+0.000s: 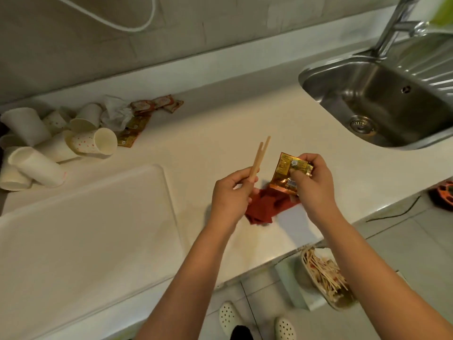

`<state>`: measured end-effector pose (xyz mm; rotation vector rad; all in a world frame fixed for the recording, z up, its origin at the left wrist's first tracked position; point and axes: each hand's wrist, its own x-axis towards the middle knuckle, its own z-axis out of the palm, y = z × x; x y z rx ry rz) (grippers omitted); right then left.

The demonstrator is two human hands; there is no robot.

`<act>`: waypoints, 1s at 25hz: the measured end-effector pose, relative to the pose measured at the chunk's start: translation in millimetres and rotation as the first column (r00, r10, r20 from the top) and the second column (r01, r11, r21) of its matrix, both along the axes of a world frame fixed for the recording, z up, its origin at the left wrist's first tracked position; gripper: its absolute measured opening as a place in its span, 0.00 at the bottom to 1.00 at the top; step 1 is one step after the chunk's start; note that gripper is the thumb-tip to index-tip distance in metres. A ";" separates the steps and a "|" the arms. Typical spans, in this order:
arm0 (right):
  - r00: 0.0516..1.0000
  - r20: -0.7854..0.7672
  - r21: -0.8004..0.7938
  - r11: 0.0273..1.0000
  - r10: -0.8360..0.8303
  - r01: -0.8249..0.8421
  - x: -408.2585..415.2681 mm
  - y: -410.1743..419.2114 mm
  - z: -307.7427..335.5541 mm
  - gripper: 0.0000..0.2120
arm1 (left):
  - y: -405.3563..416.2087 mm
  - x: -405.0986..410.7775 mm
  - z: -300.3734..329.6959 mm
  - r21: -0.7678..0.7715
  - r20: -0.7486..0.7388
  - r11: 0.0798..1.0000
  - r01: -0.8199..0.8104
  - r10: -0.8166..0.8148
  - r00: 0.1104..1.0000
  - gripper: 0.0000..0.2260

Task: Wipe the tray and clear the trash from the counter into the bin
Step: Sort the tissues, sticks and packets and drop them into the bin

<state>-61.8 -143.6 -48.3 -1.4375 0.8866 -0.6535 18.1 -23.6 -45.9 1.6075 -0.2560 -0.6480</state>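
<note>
A: Where is the tray?
B: The white tray [81, 224] lies flat on the counter [232, 123], at about 8 o'clock from the middle of the view.

A: And the trash?
B: A heap of tipped paper cups [49, 146] sits at 10 o'clock, with a crumpled tissue [115, 114] and several sauce packets [149, 107] just beside it, toward the wall.

A: The hands?
B: Both are over the counter, near the centre. The left hand [231, 192] has its fingers curled round a pair of wooden chopsticks [258, 159], tips pointing to 12 o'clock. The right hand [312, 182] pinches a golden sachet [285, 170] between thumb and fingers.

A: Anything under them?
B: A red cloth [266, 207] lies bunched on the counter, just below both hands.

A: The bin?
B: At 5 o'clock, on the floor below the counter edge, the bin [326, 276] holds wooden sticks.

A: Farther out?
B: A steel sink [382, 104] at 2 o'clock, its tap [394, 25] above.
</note>
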 end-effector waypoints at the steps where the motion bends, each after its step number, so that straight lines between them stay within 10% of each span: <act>1: 1.000 0.006 -0.026 1.000 -0.009 0.009 -14.4 -7.0 -0.3 0.16 | -6.2 -14.8 1.4 -0.002 -0.031 1.000 0.009 -0.009 0.999 0.10; 10: 0.879 0.221 0.043 0.905 -0.423 0.424 -157.1 -79.6 -56.9 0.13 | -70.0 -156.5 -43.0 0.001 -0.190 0.919 0.394 -0.387 0.903 0.07; 19: 0.795 -0.511 0.193 0.857 -0.327 0.477 -262.9 -88.2 -201.9 0.09 | -99.9 -209.6 -166.7 0.344 -0.657 0.821 0.455 -0.135 0.741 0.10; 25: 0.751 -0.595 0.223 0.839 -0.285 0.496 -280.9 -82.4 -238.4 0.14 | -121.3 -217.4 -181.6 0.361 -0.732 0.806 0.469 -0.066 0.678 0.13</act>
